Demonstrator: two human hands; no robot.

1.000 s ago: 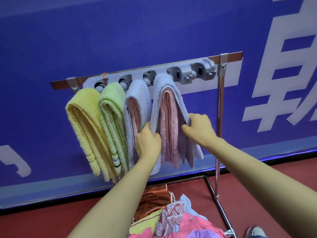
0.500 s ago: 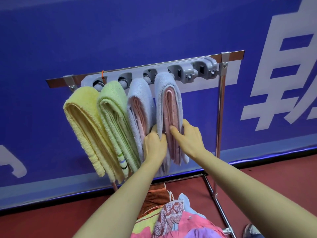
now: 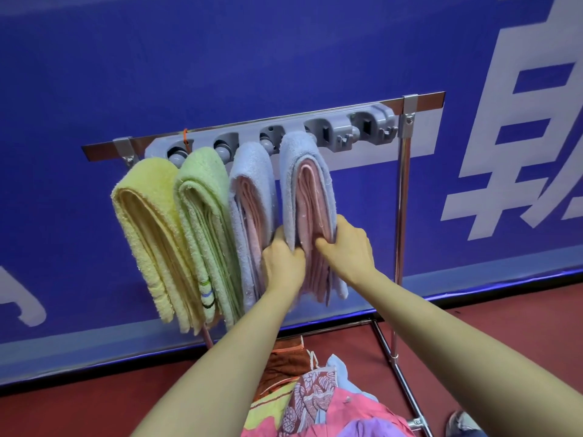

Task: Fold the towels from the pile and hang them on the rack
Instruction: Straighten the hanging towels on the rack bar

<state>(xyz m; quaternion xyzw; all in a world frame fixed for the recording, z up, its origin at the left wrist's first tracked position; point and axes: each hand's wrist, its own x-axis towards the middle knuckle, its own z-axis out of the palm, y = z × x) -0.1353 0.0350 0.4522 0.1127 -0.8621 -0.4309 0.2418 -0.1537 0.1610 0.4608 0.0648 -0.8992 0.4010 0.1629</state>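
Note:
Several folded towels hang side by side from the grey holder strip (image 3: 331,134) of the metal rack (image 3: 402,197): a yellow towel (image 3: 148,228), a green towel (image 3: 205,216), a blue-and-pink towel (image 3: 252,200), and a second blue-and-pink towel (image 3: 307,187) furthest right. My left hand (image 3: 282,263) grips the left edge of that rightmost towel. My right hand (image 3: 347,250) grips its right side, thumb on the pink inner layers. The two hands squeeze the towel's hanging halves together. A pile of coloured towels (image 3: 315,402) lies below, near the bottom edge.
Two holder slots (image 3: 369,126) at the strip's right end carry nothing. The rack's upright pole stands just right of my right hand, with base bars (image 3: 400,383) on the red floor. A blue banner wall (image 3: 284,58) is right behind the rack. A shoe (image 3: 459,422) shows at bottom right.
Both hands have closed in on the rightmost towel, pressing its spread halves into a narrow fold. My right hand moved left, from the towel's outer flap to its front.

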